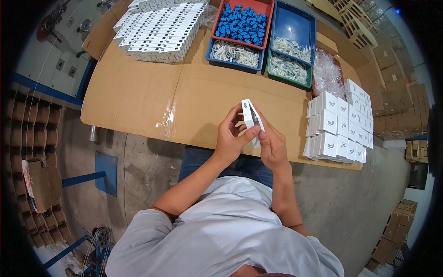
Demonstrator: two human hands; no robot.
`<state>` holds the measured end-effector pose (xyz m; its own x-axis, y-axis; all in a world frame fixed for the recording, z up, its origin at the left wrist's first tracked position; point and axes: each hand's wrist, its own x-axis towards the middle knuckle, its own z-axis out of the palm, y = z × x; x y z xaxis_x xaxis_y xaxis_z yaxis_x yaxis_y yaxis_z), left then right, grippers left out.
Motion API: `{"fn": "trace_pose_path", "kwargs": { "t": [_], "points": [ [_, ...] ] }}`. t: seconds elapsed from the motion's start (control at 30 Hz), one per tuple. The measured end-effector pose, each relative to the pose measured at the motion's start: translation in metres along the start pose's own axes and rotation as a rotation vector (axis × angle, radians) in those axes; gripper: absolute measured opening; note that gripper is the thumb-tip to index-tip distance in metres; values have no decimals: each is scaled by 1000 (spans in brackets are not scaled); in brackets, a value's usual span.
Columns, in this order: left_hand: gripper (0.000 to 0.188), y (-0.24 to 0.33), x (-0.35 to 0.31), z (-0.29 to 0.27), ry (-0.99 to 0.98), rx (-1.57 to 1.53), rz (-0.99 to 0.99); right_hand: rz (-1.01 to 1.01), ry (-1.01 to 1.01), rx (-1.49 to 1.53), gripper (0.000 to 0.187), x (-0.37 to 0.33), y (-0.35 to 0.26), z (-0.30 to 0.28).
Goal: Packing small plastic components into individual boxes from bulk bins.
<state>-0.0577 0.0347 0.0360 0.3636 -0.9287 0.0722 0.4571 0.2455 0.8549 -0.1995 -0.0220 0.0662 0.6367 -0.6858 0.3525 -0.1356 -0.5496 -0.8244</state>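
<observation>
My left hand [229, 140] and right hand [274, 147] grip a small white box [247, 114], parted along one side, over the table's [138, 101] near edge. White cartons [336, 123] stack up at right; far off, a red tray [269, 23] holds blue pieces [240, 25].

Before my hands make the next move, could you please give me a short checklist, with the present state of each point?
1. Both hands on the box: ok. The left hand and right hand hold the small white box.
2. Box fully closed: not ok. A gap shows along it.
3. Box contents complete: cannot tell. The gap is too narrow to see.
4. Blue pieces available: ok. Many lie in the red tray.
5. Right hand clear of the stacked white boxes: ok. Bare cardboard surface shows between them.
</observation>
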Motion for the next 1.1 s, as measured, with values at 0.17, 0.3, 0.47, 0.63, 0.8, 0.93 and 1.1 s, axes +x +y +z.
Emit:
{"fn": "trace_pose_path", "kwargs": {
  "t": [0.17, 0.3, 0.47, 0.63, 0.8, 0.93, 1.1],
  "points": [
    [59, -5, 1, 1, 90, -96, -164, 84, -18, 115, 46, 0, 12, -10],
    [61, 20, 3, 11, 156, -390, -443, 148, 95, 159, 48, -4, 9, -14],
    [74, 28, 3, 5, -1, -707, -696, 57, 94, 81, 58, -7, -2, -16],
    [72, 27, -3, 12, -52, -822, -811, 50, 102, 111, 62, -7, -8, -13],
    [66, 22, -8, 19, -21, -895, -921, 89, 138, 253, 65, -11, -10, -11],
    [60, 25, -8, 19, -47, -1012, -958, 67, 232, 207, 67, -11, -19, -14],
    [58, 22, -7, 18, -88, -1113, -926, -70, 274, 200, 62, -13, -14, -13]
  ]
}}
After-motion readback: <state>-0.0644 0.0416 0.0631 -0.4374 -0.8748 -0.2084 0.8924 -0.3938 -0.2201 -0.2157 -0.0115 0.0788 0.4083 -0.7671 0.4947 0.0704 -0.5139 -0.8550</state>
